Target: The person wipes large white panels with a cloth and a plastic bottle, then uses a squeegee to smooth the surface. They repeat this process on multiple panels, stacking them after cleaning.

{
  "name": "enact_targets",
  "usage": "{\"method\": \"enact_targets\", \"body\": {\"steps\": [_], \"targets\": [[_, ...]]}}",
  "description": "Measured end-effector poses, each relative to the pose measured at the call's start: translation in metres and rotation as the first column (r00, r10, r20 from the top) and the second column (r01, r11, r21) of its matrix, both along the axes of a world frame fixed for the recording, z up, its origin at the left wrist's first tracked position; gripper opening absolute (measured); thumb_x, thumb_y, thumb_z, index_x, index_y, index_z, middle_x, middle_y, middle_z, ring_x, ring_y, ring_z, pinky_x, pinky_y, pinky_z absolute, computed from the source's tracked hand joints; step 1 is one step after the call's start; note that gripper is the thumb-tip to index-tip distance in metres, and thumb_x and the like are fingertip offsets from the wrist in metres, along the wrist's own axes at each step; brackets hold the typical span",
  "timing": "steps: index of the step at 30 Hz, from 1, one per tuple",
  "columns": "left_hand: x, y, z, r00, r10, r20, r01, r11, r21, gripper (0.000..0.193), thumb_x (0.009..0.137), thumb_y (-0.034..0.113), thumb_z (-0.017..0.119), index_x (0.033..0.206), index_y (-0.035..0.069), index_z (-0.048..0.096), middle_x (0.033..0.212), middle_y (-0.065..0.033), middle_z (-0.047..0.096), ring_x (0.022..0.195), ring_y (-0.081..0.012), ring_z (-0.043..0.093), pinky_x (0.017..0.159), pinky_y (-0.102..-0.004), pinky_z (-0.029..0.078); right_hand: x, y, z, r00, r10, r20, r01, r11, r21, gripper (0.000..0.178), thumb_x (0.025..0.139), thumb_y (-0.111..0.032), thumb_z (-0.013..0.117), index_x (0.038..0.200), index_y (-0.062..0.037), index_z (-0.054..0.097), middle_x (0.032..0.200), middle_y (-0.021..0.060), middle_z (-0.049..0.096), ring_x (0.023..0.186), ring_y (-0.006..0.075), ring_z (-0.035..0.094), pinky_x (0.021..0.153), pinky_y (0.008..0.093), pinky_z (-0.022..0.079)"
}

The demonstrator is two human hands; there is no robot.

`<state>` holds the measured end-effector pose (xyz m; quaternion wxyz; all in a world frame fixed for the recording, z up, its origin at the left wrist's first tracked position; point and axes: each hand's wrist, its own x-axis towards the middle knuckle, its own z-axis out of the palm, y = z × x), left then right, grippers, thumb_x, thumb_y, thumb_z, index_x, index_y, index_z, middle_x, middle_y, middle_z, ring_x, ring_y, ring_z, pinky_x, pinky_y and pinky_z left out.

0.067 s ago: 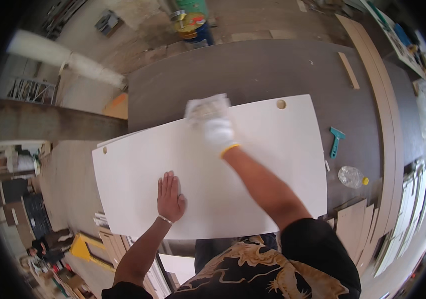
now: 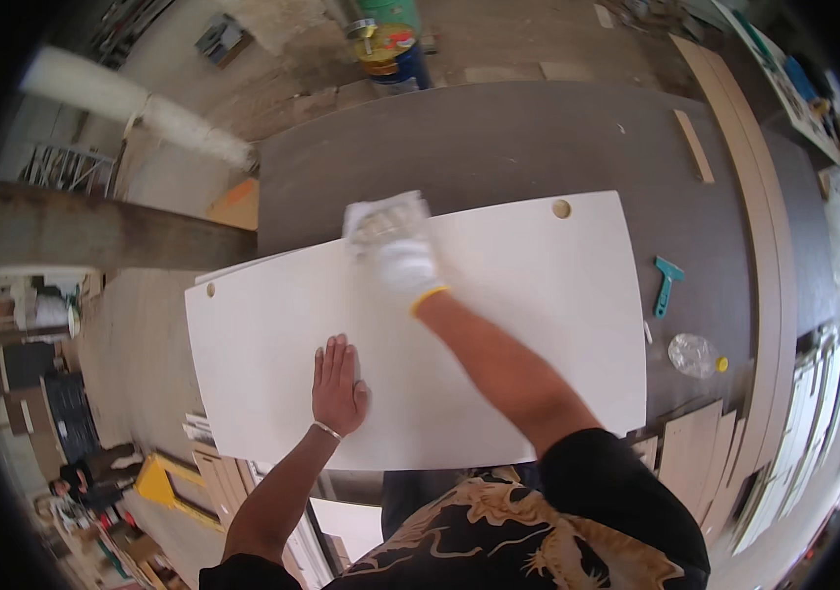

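A white panel [image 2: 498, 324] with a round hole near each far corner lies on the dark grey tabletop [image 2: 538, 138]. My bare left hand [image 2: 340, 385] rests flat on the panel, left of its middle, fingers stretched out. My right hand [image 2: 402, 258], in a white glove with a yellow cuff, reaches to the panel's far edge. Under its fingers is a white cloth [image 2: 361, 214], pressed against the panel and sticking out past that edge. Motion blurs the glove and the cloth slightly.
Right of the panel lie a teal scraper [image 2: 667, 285] and a clear plastic bottle [image 2: 692, 355] with a yellow cap. A narrow wood strip [image 2: 693, 146] sits farther back. Beyond the table stands a blue and yellow bucket [image 2: 390, 59]; boards [image 2: 690, 447] lean at the near right.
My right hand has slid left along the panel's far edge with the cloth. My left hand stays in place on the panel.
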<state>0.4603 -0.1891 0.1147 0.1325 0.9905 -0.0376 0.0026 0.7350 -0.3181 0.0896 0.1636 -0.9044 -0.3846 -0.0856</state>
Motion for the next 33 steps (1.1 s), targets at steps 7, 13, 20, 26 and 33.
{"method": "enact_targets", "body": {"steps": [7,13,20,26,33], "targets": [[-0.003,0.002,0.001,0.997,0.068,-0.031,-0.070,0.995,-0.078,0.068,0.091,0.019,0.057,0.152,-0.006,0.045,0.167,-0.0242,0.038,0.158,-0.0417,0.031,0.130,-0.0608,0.023,0.002,-0.023,-0.017,0.964,-0.066,-0.258,0.127,0.966,0.225,0.043,0.108,-0.031,0.053,0.143,-0.0082,0.064,0.154,0.0153,0.058,0.146,0.0309,0.050,0.123,0.0417,0.038],[0.001,-0.003,0.004,0.998,0.052,-0.028,-0.055,0.990,-0.133,0.065,0.090,0.019,0.060,0.149,-0.007,0.049,0.163,-0.0259,0.043,0.156,-0.0415,0.035,0.129,-0.0588,0.026,0.021,-0.098,-0.018,0.961,-0.275,-0.008,0.271,0.951,-0.147,0.047,0.105,-0.026,0.054,0.148,-0.0089,0.061,0.160,0.0127,0.054,0.151,0.0321,0.045,0.131,0.0476,0.024],[0.000,-0.001,-0.001,0.996,-0.049,-0.076,0.028,0.967,-0.253,0.053,0.095,0.026,0.063,0.139,-0.004,0.060,0.151,-0.0208,0.055,0.153,-0.0380,0.039,0.132,-0.0576,0.019,-0.064,0.214,0.009,0.964,0.247,-0.100,-0.259,0.956,-0.138,0.047,0.106,-0.032,0.050,0.146,-0.0100,0.062,0.160,0.0116,0.054,0.150,0.0279,0.046,0.128,0.0470,0.024],[-0.036,0.040,0.007,0.984,-0.081,-0.157,-0.011,0.859,-0.512,0.062,0.089,0.018,0.064,0.147,-0.002,0.056,0.163,-0.0185,0.045,0.159,-0.0341,0.030,0.134,-0.0526,0.018,-0.104,0.389,0.004,0.903,0.360,-0.236,-0.387,0.919,-0.077,0.054,0.109,-0.039,0.040,0.150,-0.0095,0.058,0.161,0.0123,0.052,0.149,0.0287,0.045,0.127,0.0456,0.025],[-0.182,0.126,0.007,0.957,0.289,-0.023,-0.285,0.924,-0.255,0.066,0.089,0.023,0.072,0.152,0.011,0.057,0.170,-0.0099,0.038,0.161,-0.0285,0.028,0.130,-0.0567,0.024,-0.129,0.427,-0.013,0.939,0.343,0.022,-0.340,0.936,-0.093,0.050,0.108,-0.040,0.040,0.145,-0.0142,0.061,0.156,0.0070,0.056,0.148,0.0295,0.045,0.123,0.0475,0.029]]}}
